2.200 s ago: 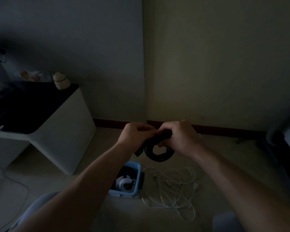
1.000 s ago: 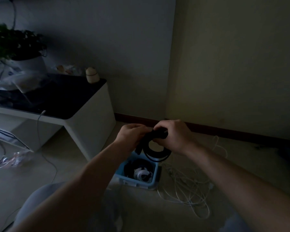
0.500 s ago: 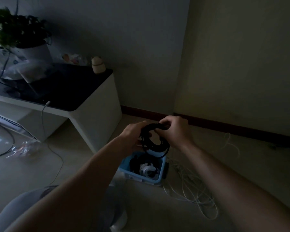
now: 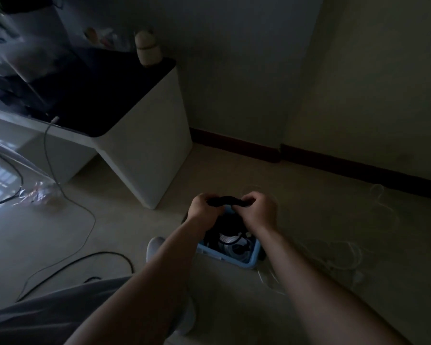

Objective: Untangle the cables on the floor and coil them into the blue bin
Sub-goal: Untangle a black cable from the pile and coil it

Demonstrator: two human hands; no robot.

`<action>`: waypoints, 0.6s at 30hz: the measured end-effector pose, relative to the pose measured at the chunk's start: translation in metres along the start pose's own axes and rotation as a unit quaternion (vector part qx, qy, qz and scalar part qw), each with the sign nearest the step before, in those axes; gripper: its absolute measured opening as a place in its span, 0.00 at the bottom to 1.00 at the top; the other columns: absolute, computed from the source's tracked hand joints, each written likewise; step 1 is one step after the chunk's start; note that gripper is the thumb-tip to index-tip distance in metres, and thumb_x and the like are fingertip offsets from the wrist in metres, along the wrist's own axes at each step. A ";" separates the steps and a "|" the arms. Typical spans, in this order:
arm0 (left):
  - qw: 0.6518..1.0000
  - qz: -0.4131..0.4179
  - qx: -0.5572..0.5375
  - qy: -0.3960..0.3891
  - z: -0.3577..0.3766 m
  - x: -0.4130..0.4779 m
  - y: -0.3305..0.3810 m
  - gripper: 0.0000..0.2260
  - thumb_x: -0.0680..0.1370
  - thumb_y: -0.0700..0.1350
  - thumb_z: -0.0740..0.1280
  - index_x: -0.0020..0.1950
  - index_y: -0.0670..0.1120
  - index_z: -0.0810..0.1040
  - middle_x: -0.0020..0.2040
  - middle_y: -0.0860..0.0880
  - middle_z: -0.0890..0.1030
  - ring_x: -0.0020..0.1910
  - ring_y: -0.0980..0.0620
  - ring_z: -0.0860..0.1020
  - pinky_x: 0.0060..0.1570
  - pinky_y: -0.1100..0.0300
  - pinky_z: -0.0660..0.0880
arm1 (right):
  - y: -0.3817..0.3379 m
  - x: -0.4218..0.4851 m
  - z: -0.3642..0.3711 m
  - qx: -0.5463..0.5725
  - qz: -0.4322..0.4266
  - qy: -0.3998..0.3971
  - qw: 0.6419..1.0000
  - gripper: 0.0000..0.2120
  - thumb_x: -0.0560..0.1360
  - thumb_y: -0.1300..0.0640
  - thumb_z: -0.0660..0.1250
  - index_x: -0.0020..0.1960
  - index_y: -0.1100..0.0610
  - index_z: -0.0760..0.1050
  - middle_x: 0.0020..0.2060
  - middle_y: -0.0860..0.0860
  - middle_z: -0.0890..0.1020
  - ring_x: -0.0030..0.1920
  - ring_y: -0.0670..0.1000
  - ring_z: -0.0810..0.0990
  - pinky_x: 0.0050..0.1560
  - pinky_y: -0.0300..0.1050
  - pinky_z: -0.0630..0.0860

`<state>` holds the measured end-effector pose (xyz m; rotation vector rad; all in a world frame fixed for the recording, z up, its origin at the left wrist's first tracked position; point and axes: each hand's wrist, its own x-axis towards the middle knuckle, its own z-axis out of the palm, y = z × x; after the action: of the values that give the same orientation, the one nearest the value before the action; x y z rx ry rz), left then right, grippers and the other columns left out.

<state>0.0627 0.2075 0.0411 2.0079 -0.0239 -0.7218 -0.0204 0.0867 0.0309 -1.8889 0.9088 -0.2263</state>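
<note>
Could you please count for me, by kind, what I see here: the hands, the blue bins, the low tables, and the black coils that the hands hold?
hands: 2 (left hand, right hand)
blue bin: 1
low table: 1
black coil, gripped by both hands: 1
total: 5

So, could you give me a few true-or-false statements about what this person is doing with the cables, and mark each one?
1. The left hand and the right hand both grip the black cable. True.
2. The blue bin has nothing in it. False: a white coil lies inside it.
3. The black cable is held over the blue bin. True.
4. The loose white cables lie on top of the white cabinet. False: they lie on the floor, to the right of the bin.
</note>
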 end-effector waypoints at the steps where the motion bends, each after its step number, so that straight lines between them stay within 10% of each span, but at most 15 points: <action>1: 1.000 0.007 0.009 0.005 0.003 0.010 -0.009 0.19 0.72 0.36 0.75 0.61 0.45 0.80 0.53 0.43 0.83 0.51 0.44 0.82 0.54 0.47 0.81 | 0.008 0.005 0.008 0.008 0.013 -0.007 1.000 0.09 0.70 0.55 0.78 0.45 0.55 0.79 0.38 0.47 0.80 0.39 0.42 0.77 0.32 0.33 0.69; 18: 0.946 0.122 0.300 0.001 -0.001 0.088 -0.104 0.16 0.79 0.45 0.68 0.68 0.48 0.77 0.62 0.47 0.77 0.58 0.48 0.78 0.58 0.57 0.75 | 0.072 0.034 0.103 -0.033 0.114 -0.077 0.990 0.11 0.76 0.56 0.71 0.58 0.53 0.78 0.52 0.51 0.83 0.51 0.51 0.82 0.43 0.39 0.76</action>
<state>0.1073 0.2369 -0.0842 2.5196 -0.5403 -0.5937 0.0214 0.1189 -0.0877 -1.8164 1.0264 0.0893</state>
